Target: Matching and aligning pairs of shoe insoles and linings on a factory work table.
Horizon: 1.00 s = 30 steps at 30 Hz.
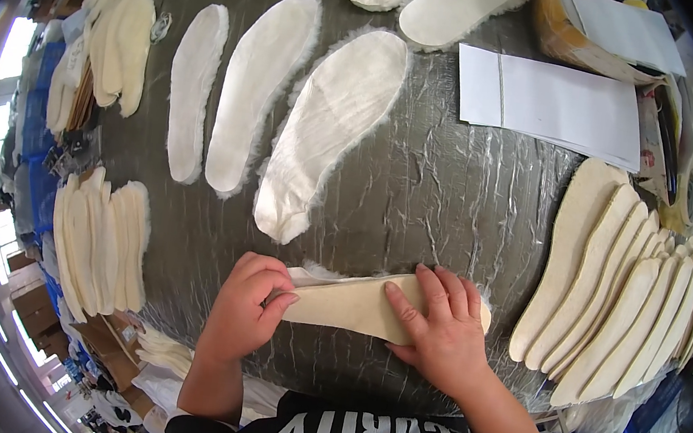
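Observation:
A beige felt insole point(353, 305) lies sideways on the grey, wrinkled plastic-covered table point(444, 185), on top of a white fleecy insole whose fringe peeks out at its edges. My left hand point(246, 308) presses and pinches the insole's left end with curled fingers. Flat on the right half of the insole rests my right hand point(441, 326), fingers spread and pointing left. Just beyond my hands, three white fleece insoles point(327, 120) lie side by side, soles up.
A fanned stack of beige insoles point(618, 307) lies at the right. More stacked insoles point(100, 244) sit at the left edge and far left. White paper sheets point(552, 99) lie at the back right, with more fleece insoles along the far edge.

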Available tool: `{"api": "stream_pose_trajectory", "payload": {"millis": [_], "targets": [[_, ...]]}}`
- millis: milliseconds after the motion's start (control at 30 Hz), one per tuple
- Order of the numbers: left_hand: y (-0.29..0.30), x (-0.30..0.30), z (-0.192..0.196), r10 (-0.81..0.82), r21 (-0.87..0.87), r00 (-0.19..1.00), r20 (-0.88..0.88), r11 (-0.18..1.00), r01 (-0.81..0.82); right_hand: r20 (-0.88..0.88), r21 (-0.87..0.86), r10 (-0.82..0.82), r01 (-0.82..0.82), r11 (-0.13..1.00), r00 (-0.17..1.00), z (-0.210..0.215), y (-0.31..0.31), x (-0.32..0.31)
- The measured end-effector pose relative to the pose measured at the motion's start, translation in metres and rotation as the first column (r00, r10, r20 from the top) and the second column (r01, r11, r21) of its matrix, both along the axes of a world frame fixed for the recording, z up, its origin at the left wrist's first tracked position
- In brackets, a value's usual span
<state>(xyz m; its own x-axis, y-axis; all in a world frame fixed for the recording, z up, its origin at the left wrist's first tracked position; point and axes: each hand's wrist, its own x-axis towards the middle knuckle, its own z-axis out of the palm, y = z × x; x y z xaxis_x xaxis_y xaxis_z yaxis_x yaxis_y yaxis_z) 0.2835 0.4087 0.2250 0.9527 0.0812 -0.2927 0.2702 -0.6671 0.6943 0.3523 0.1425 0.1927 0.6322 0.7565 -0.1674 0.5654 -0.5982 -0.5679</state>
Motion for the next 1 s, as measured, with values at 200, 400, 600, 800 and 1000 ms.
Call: {"api": "stream_pose_trajectory", "payload": {"millis": [200,400,600,800,1000], "targets": [[-0.002,0.008,0.003,-0.093,-0.039,0.99,0.102,0.994,0.097,0.019,-0.013,-0.012,0.012,1.0,1.0,0.003,-0.002,0.002],[0.0,0.006,0.004,-0.21,-0.035,0.978,0.011,0.977,0.21,0.017,-0.005,-0.002,0.003,1.0,1.0,0.002,-0.009,0.001],[-0.002,0.0,0.009,-0.139,-0.164,0.984,-0.108,0.979,0.12,0.015,-0.006,0.002,-0.002,1.0,1.0,0.004,-0.01,0.0],[-0.004,0.001,-0.001,-0.014,-0.113,0.987,-0.162,0.994,-0.005,0.007,-0.028,-0.002,0.002,1.0,1.0,0.004,-0.009,0.0],[-0.013,0.001,-0.007,0.084,-0.033,0.98,-0.182,0.995,-0.092,0.006,-0.066,-0.006,0.007,0.998,1.0,0.005,-0.01,0.0]]}}
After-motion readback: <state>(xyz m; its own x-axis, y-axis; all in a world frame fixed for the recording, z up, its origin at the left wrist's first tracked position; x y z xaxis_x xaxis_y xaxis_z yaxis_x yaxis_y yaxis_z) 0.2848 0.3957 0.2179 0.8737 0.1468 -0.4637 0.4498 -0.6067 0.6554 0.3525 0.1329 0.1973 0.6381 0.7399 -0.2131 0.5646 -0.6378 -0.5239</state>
